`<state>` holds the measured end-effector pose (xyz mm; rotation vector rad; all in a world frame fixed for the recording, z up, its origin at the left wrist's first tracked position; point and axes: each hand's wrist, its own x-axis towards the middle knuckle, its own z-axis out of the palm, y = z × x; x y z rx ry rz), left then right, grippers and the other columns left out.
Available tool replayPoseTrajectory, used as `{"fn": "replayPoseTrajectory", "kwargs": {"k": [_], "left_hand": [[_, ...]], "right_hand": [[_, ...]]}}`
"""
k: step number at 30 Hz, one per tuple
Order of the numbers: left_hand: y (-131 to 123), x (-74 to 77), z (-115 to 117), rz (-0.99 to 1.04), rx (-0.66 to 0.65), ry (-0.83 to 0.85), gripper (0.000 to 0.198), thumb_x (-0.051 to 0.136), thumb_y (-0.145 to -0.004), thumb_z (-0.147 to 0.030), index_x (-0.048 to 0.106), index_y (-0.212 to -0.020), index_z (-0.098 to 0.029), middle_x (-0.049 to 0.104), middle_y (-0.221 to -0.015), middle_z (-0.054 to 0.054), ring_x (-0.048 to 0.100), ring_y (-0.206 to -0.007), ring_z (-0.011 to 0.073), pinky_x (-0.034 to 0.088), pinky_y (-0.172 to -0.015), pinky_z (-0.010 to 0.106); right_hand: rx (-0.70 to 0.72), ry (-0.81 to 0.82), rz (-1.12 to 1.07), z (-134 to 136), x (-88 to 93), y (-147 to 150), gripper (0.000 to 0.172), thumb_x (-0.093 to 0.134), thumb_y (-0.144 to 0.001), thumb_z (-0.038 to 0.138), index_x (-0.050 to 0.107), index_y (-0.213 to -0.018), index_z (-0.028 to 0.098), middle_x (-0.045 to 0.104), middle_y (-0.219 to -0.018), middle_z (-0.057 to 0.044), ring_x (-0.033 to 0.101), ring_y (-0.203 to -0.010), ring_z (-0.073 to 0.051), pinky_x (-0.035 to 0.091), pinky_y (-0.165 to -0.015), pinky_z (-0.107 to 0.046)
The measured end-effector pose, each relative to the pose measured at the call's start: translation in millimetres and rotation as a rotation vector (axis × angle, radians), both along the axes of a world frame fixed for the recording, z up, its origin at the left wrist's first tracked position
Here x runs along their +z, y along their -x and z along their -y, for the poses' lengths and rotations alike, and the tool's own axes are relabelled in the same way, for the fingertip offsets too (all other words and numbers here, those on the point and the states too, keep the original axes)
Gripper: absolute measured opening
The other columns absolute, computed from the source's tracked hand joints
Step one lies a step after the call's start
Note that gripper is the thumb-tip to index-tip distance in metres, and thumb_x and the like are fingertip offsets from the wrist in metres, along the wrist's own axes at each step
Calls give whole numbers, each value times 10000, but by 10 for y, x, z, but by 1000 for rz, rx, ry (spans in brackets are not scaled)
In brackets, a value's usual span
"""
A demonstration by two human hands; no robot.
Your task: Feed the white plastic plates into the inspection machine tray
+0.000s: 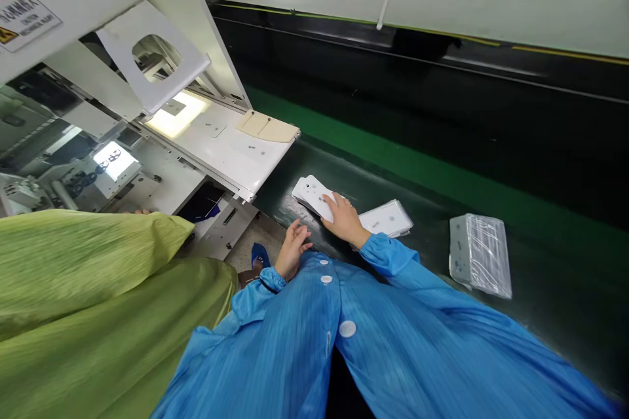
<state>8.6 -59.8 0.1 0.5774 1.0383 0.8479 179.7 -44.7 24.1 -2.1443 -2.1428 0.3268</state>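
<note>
A small stack of thin white rectangular panels [314, 194], with rounded corners and small dark marks, lies fanned on the dark green belt surface. My right hand [346, 221] grips the near end of the upper panel, its fingers across the top and its thumb at the side. My left hand [291, 250] is near the belt's front edge, close to my coat. Its fingers are loosely bent and apart, with nothing visible in them. Just right of my right wrist lies another pile of white panels [388, 218] in clear plastic, partly covered by my sleeve.
A plastic-wrapped block of panels [484, 255] stands farther right on the belt [417, 183]. At left is a white machine with a lit shelf [230, 144] and a tilted plate with a cutout [152, 55]. A person in a yellow-green coat [98, 301] is close on my left.
</note>
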Motion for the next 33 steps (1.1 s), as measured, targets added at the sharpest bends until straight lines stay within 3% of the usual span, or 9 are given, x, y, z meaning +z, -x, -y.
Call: {"fn": "replayPoseTrajectory", "kwargs": {"k": [6,12,15,19,23,27,33], "left_hand": [[76,-22,10,43,-23,17,469,711,-689,-354,524,-1097,-218,602,-1063,83,602,-895,171,476,-711,274],[137,-73,-14,37,-62,56,488,726,-668,-346,519,-1091,-217,616,-1058,77,616,-874,166,478,-728,289],[159,-101,-16,21,-101,68,494,721,-674,-339,511,-1105,-224,611,-1084,72,619,-892,164,477,-746,290],[135,-98,-3,9,-155,65,489,720,-674,-338,513,-1101,-220,611,-1086,68,622,-896,163,471,-750,286],[51,-74,56,3,-195,63,469,723,-664,-337,530,-1073,-215,619,-1067,68,624,-882,166,464,-749,293],[-33,-94,132,8,-229,48,467,726,-655,-327,536,-1067,-220,619,-1057,64,623,-869,164,456,-728,286],[-118,-160,292,23,-226,49,464,725,-647,-302,534,-1062,-216,622,-1037,61,624,-853,163,456,-735,295]], "right_hand": [[39,26,92,-389,-247,-74,601,567,-799,302,356,-1337,136,325,-1399,-199,329,-1232,-343,260,-999,-477],[-28,56,109,-432,-349,16,621,587,-798,321,361,-1329,89,343,-1372,-237,345,-1225,-349,234,-1000,-487],[-36,64,108,-346,-290,-142,631,550,-824,376,322,-1358,127,308,-1414,-177,284,-1276,-311,219,-1026,-452],[-42,103,136,-4,-81,-729,404,475,-832,161,472,-1235,133,498,-1227,-129,445,-1122,-221,318,-949,-332],[22,150,194,382,2,-1226,471,594,-708,105,524,-1174,116,505,-1156,-170,445,-1071,-295,346,-872,-379],[173,152,235,494,-146,-1266,487,562,-731,85,485,-1211,124,451,-1235,-177,385,-1123,-306,284,-915,-415],[262,112,304,427,-267,-1218,410,444,-758,28,494,-1160,93,491,-1138,-187,402,-1053,-299,247,-910,-428]]}}
